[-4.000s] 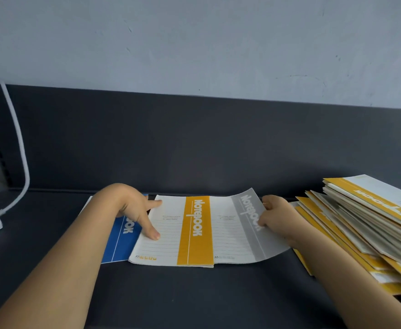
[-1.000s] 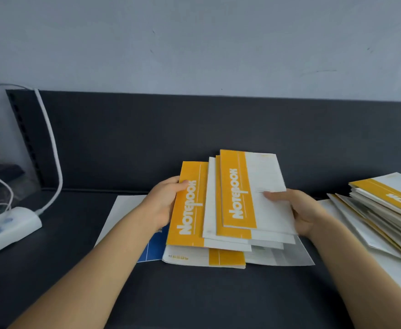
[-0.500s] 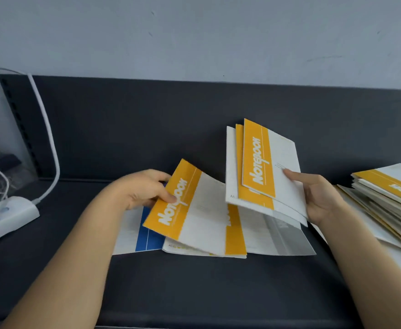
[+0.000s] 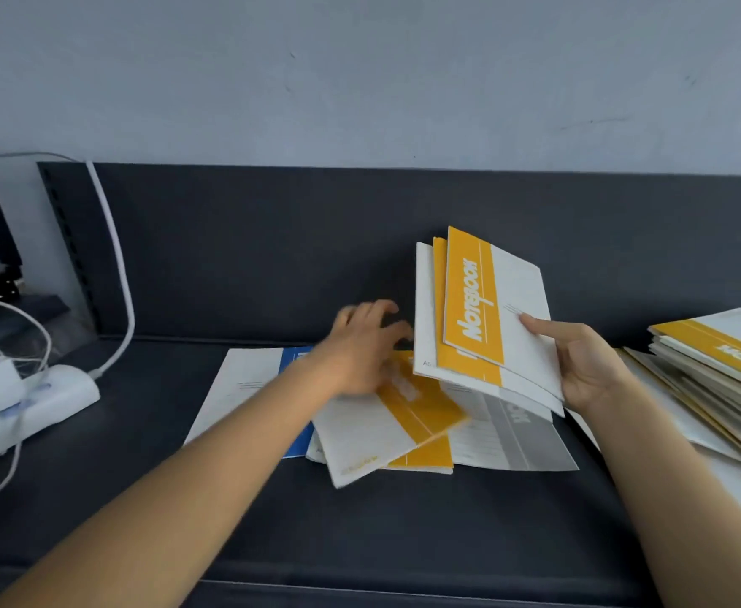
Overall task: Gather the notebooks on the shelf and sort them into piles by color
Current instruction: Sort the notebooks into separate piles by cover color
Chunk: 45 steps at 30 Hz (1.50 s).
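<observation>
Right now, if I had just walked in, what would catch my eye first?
The yellow notebooks, fanned upright in the right hand at the middle of the dark shelf. Below them the blurred left hand is over a loose yellow one lying askew on blue and grey notebooks. A tall yellow pile sits at far right.

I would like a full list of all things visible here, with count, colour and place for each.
held notebooks: three or so, yellow-white, raised in right hand
loose notebook: one, yellow-white, tilted on the flat ones
flat notebooks: blue, yellow, grey, centre of shelf
pile: many, yellow-white, right
shelf: one, dark grey
power strip: one, white, left, with cable
left hand: blurred, over loose notebook
right hand: grips held notebooks
</observation>
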Each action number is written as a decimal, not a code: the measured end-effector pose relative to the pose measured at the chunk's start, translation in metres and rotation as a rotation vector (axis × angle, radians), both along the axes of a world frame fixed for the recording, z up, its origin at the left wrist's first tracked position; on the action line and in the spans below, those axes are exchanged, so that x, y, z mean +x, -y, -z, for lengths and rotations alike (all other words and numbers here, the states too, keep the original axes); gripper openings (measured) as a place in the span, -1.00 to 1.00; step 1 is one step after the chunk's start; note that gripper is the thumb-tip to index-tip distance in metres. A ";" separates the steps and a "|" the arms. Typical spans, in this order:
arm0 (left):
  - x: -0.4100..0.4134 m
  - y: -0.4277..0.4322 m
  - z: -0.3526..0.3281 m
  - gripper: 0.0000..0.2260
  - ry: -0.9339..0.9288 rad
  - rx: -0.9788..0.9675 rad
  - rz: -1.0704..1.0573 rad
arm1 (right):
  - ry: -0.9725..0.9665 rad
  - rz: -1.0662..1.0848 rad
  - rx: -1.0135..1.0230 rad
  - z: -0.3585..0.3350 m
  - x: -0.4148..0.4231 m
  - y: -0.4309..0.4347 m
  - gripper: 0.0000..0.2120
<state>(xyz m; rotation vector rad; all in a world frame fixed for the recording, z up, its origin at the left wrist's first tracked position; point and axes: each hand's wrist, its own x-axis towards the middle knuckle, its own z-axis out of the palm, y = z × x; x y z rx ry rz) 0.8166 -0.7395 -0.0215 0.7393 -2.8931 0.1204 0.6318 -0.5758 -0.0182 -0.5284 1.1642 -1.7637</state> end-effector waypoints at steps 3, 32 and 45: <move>-0.006 -0.006 0.020 -0.14 0.202 0.239 -0.257 | 0.019 -0.005 0.007 0.001 -0.001 0.001 -0.45; -0.016 -0.005 0.037 -0.58 -0.085 0.482 0.042 | 0.031 0.001 0.027 0.006 -0.010 0.004 -0.69; -0.011 -0.016 0.002 -0.60 -0.827 0.903 -0.174 | -0.170 -0.021 -0.022 0.018 0.007 0.022 -0.61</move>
